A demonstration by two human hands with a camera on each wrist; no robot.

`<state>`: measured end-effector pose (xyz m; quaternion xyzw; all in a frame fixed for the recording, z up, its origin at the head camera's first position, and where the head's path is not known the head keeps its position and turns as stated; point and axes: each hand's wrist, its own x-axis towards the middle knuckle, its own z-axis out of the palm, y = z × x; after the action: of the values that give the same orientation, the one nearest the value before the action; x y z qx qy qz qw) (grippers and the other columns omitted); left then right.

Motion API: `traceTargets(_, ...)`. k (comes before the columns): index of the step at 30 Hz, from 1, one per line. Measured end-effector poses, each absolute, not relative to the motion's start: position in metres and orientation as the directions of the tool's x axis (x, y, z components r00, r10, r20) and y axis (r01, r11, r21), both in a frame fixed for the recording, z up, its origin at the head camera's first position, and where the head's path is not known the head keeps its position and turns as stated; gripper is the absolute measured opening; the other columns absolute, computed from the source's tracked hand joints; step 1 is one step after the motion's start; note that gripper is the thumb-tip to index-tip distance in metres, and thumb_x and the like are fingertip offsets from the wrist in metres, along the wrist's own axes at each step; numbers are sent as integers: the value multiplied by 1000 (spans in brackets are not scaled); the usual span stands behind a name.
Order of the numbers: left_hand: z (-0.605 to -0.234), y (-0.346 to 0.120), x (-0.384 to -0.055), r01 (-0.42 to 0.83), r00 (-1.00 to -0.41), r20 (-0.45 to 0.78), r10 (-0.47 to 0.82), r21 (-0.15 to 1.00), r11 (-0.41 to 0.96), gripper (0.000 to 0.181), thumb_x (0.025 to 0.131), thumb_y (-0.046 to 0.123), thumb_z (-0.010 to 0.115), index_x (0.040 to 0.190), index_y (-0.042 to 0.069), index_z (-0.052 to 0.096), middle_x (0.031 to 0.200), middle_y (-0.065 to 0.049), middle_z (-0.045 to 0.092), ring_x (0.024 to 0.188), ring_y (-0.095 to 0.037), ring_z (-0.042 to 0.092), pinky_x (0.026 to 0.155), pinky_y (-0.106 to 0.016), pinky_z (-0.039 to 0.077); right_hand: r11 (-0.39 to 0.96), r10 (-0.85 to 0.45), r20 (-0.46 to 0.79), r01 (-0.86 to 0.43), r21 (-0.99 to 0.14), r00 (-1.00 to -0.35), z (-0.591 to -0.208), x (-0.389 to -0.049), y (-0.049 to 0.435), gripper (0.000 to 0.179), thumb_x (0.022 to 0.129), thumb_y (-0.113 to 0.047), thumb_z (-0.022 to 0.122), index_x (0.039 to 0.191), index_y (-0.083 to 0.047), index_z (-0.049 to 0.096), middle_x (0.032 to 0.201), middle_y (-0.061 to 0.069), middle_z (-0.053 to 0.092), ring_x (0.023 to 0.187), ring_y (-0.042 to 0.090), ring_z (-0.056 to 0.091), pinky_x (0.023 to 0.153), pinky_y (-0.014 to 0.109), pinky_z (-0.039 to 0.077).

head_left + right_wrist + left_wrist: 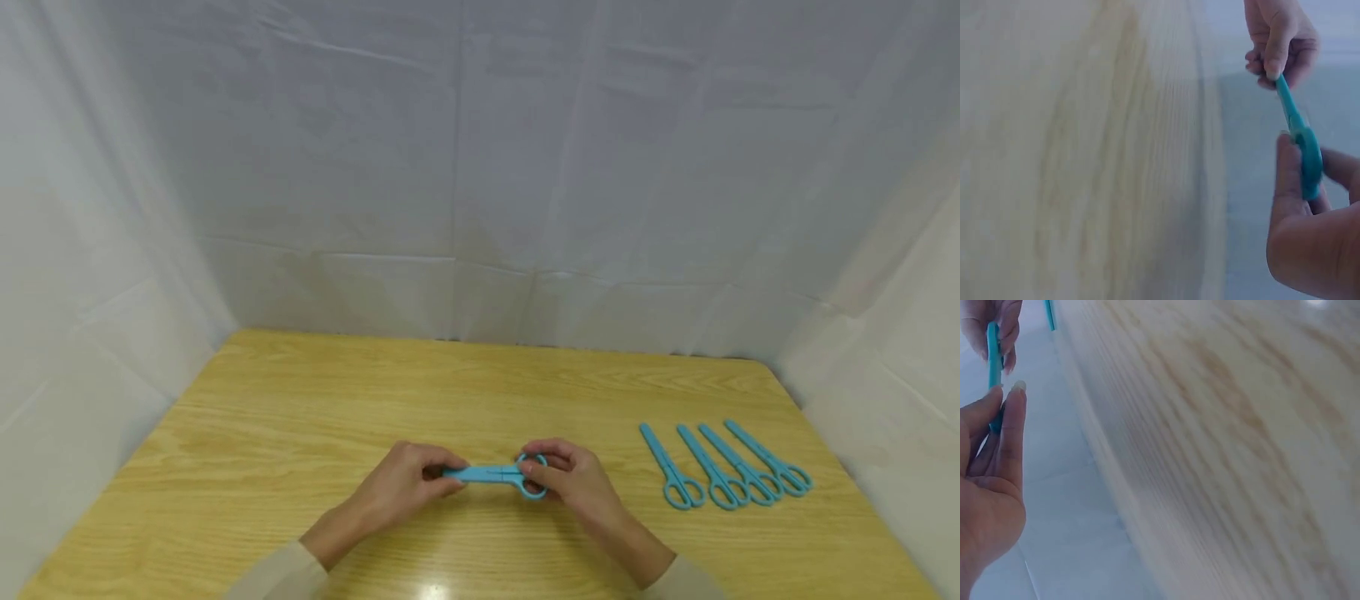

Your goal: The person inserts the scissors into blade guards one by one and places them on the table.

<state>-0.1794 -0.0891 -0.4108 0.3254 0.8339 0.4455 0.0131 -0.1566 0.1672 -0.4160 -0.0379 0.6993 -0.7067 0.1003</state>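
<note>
A pair of light-blue scissors (486, 474) is held level between both hands above the table, its blade end to the left and its finger loops to the right. My left hand (407, 477) pinches the blade tip between thumb and fingers. At the other end, my right hand (577, 481) grips one of the loops, the thumb lying over it. The left wrist view shows the scissors (994, 359) edge-on, stretching between the two hands. In the right wrist view the loops of the scissors (1310, 159) sit between the right thumb and fingers.
Several matching blue scissors (701, 467) lie side by side on the right of the wooden table (315, 400), blade ends pointing away. White sheeting (480, 167) hangs behind the table and along both sides.
</note>
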Motion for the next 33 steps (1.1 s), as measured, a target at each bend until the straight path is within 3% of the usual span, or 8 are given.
traceTargets(8,-411,-95,-182,520,-775,240,585,768,374,15,85,14,72,99,7,74,83,7,68,68,-3,57,58,-22,51,372,-428,-23,-153,-916,-904,-405,-155,179,59,81,-22,78,132,-4,53,115,9,59,83,20,62,70,28,53)
traceTargets(15,-414,-96,-183,506,-756,207,621,787,354,16,84,10,72,99,4,73,85,4,69,68,-3,58,58,-22,52,667,-481,1,-367,-649,-877,-404,-153,178,54,79,-38,78,123,-13,60,111,-5,61,85,8,57,73,27,50)
traceTargets(19,-416,-94,-184,505,-742,206,638,798,330,15,84,8,72,99,4,73,86,2,69,70,-3,60,59,-22,52,703,-503,22,-424,-571,-864,-404,-152,177,49,78,-38,78,118,-14,63,109,-7,60,88,6,56,77,28,50)
traceTargets(28,-420,-94,-185,504,-740,205,641,800,326,18,85,12,73,102,7,73,89,3,69,75,-5,61,64,-24,53,644,-527,6,-404,-650,-850,-408,-154,177,38,80,-34,77,111,-15,65,95,-12,61,83,4,58,73,22,52)
traceTargets(33,-422,-93,-186,494,-741,195,643,807,324,23,87,16,71,108,6,71,95,3,68,82,-6,62,67,-24,54,643,-532,32,-428,-634,-846,-411,-153,179,35,80,-36,76,108,-18,65,91,-14,62,79,3,59,71,23,51)
